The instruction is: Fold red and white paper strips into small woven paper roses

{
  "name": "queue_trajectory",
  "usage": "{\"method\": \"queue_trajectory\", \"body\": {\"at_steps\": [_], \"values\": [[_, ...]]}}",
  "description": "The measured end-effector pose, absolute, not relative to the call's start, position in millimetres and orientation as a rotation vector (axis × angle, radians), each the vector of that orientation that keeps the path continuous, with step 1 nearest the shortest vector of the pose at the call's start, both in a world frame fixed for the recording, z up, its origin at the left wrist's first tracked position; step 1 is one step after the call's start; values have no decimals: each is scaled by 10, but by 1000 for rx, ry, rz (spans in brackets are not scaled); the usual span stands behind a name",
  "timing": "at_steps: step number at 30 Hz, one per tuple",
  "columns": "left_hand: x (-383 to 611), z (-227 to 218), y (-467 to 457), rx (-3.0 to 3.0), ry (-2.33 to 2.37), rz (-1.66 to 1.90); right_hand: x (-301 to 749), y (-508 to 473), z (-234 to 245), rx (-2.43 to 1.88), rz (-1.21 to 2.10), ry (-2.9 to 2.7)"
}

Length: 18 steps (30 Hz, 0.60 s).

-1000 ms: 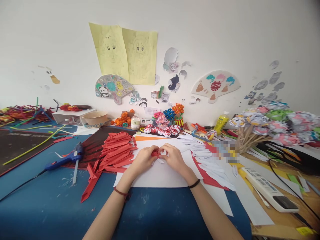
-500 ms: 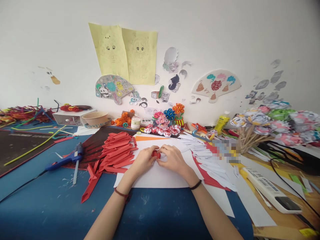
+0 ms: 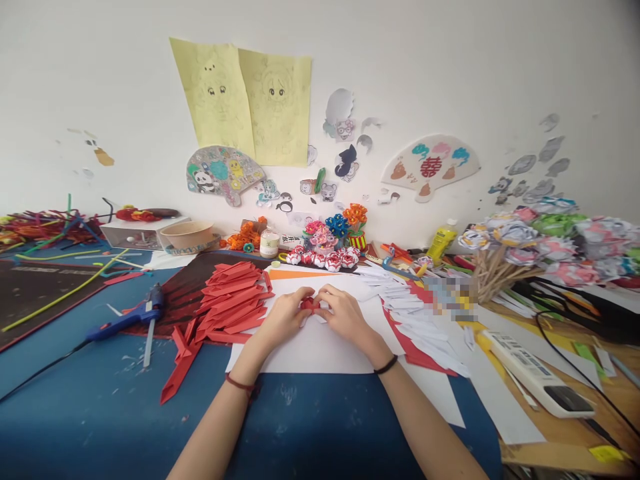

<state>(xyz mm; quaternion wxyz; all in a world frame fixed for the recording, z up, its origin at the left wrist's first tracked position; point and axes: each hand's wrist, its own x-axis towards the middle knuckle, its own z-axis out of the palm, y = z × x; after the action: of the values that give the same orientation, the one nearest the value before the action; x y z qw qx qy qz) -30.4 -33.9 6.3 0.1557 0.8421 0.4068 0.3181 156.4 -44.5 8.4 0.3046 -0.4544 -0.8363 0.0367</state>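
Observation:
Between my two hands is a small red folded paper piece [image 3: 309,305], partly hidden by the fingers. My left hand [image 3: 287,317] pinches it from the left, and my right hand [image 3: 344,313] grips its right side. Both hands are over a white paper sheet [image 3: 320,357]. Left of them lies a pile of folded red paper strips [image 3: 233,300]. To the right, folded white paper strips [image 3: 407,313] spread over a red sheet. Behind the hands sits a row of red and white paper flowers [image 3: 333,260].
A blue glue gun [image 3: 130,320] with its cord lies at left on the blue mat [image 3: 100,427]. At right are a white handheld device [image 3: 540,377] and paper flowers on sticks [image 3: 505,247]. A bowl [image 3: 187,237], a jar [image 3: 269,244] and a yellow bottle [image 3: 443,241] stand along the wall.
The camera view has shifted slightly. My fingers have moved a little on the red paper piece, which now shows a different, more open-looking side. Both hands still hold it.

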Motion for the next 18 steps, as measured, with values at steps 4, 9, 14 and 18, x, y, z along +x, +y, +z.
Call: {"method": "queue_trajectory", "body": {"at_steps": [4, 9, 14, 18], "values": [[-312, 68, -336, 2398, 1166, 906, 1564, -452, 71, -1179, 78, -2223], [-307, 101, -347, 2413, 1175, 909, 1564, -468, 70, -1164, 44, -2238], [-273, 135, -372, 2464, 1193, 844, 1565, -499, 92, -1121, -26, -2236], [-255, 126, -365, 2494, 1198, 802, 1576, -547, 103, -1122, -17, -2185]]}}
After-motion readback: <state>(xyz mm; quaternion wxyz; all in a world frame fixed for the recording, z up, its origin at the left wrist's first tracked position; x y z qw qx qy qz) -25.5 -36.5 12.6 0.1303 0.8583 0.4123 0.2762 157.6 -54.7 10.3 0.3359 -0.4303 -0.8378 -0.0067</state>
